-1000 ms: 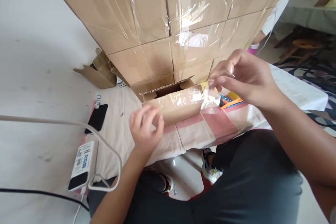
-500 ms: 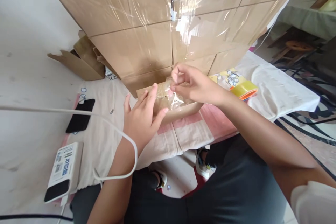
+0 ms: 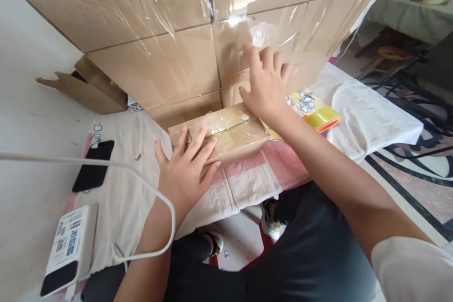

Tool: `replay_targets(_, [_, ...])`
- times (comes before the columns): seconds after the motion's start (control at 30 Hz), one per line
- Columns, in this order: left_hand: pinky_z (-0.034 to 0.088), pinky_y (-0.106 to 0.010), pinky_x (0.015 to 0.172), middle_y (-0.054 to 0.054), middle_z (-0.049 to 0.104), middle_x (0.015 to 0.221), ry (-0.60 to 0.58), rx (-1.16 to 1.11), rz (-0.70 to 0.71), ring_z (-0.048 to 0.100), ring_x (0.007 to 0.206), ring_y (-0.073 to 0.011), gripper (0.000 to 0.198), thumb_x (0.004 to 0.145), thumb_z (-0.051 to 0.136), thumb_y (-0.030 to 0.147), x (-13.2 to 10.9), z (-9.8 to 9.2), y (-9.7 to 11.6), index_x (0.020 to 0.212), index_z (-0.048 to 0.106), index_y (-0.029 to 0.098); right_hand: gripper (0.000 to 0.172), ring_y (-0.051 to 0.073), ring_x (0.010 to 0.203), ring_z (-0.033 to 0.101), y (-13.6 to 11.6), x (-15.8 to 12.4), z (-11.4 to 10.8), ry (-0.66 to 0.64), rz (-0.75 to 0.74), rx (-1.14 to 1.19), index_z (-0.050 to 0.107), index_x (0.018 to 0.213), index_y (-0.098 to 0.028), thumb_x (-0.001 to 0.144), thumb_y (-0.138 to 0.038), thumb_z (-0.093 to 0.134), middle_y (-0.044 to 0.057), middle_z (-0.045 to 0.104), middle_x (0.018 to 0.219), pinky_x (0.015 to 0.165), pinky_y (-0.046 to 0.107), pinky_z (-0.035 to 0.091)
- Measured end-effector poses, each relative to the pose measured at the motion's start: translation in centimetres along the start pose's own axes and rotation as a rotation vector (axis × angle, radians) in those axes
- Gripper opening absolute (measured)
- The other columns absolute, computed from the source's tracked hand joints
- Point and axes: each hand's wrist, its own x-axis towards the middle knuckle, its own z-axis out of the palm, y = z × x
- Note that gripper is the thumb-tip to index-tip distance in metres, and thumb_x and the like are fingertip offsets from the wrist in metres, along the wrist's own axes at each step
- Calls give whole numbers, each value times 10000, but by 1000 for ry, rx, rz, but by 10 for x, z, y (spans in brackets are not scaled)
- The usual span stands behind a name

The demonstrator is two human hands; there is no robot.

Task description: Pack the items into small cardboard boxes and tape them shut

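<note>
A small cardboard box with clear tape over its top lies on the cloth-covered table in front of me. My left hand rests open on the box's left end, with its fingers spread over the top and near edge. Above the box's right end, my right hand is raised with its fingers apart and slightly curled. Its fingertips are close to the large stack of cardboard boxes covered in shiny clear film. Whether they touch that film I cannot tell. No held thing shows in the right hand.
A roll of yellow tape lies right of the box on a patterned yellow sheet. On the left are a black phone, a white power bank and an open carton. A white cable crosses my left forearm.
My right hand has let go of crumpled clear tape or film on the small box and moved up towards the stack, fingers opening. The box top now looks flatter. My left hand stays on it.
</note>
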Motion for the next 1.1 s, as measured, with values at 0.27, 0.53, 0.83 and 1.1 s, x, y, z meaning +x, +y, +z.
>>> replay_targets(0.27, [218, -586, 1209, -158, 443, 1580, -6, -6, 132, 447, 1450, -333, 313, 966, 531, 334, 6, -2, 6, 1241, 587, 197, 108, 358, 1043, 592, 171, -3, -48, -100, 481, -181, 693, 892, -185, 814, -260, 691, 120, 677, 943, 1024, 763, 262])
replay_targets(0.53, [373, -514, 1114, -180, 510, 1527, 9, 20, 102, 538, 1368, -338, 503, 938, 515, 372, 14, 3, 3, 1401, 489, 178, 155, 179, 702, 646, 273, -69, -86, -371, 695, 114, 790, 849, -180, 753, -117, 685, 37, 715, 758, 819, 351, 543])
replay_targets(0.83, [341, -499, 1120, -119, 530, 1524, 30, 65, 66, 562, 1328, -350, 646, 910, 510, 402, 13, 9, 5, 1521, 406, 221, 343, 326, 1163, 539, 280, -66, -42, -253, 518, 37, 810, 1074, -195, 755, -314, 777, 132, 584, 1132, 1040, 493, 429])
replay_targets(1.1, [348, -488, 1116, -107, 523, 1532, 27, 63, 67, 563, 1332, -353, 690, 892, 543, 400, 14, 9, 4, 1544, 377, 249, 110, 189, 690, 586, 279, -49, -39, -67, 655, 197, 640, 875, -158, 868, -242, 570, 63, 661, 768, 712, 353, 493])
